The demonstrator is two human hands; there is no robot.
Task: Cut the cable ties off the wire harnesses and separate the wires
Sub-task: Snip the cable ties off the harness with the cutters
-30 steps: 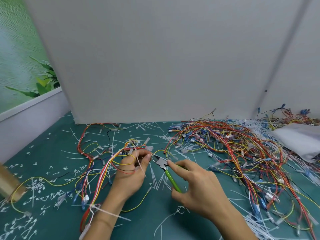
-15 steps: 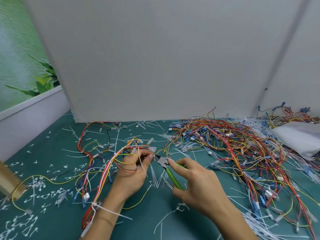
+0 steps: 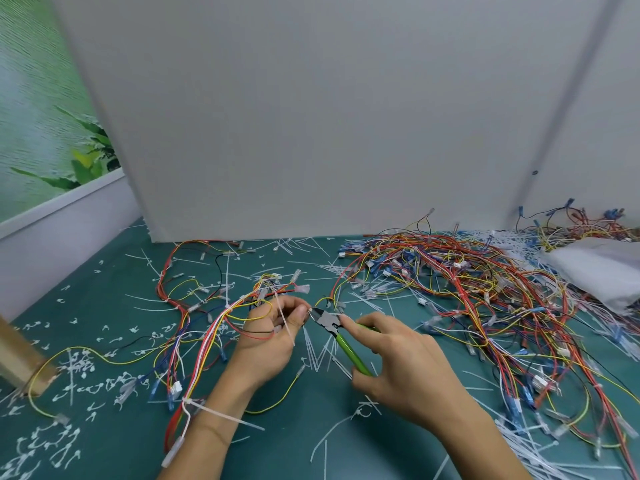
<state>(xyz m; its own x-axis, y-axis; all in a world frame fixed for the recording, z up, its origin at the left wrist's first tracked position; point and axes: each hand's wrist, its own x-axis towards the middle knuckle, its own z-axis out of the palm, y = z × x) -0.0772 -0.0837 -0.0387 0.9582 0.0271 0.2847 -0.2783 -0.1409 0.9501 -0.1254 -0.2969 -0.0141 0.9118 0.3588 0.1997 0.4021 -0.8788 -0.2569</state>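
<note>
The left hand (image 3: pixel 266 336) pinches a wire bundle (image 3: pixel 214 327) with its fingers; the right hand (image 3: pixel 398 362) grips green cutters (image 3: pixel 341 336), whose tip is at the left fingertips.

Only the person's hands and forearms are in view. The left hand (image 3: pixel 266 341) and the right hand (image 3: pixel 398 368) are both bare, with slim fingers and smooth backs on which the knuckles show only faintly. The left forearm (image 3: pixel 214 420) and the right forearm (image 3: pixel 478 441) are bare as well, uncovered all the way down to the lower edge, where the view cuts them off short of the elbows. The right forearm looks the broader of the two. The nails are too small to make out.
</note>
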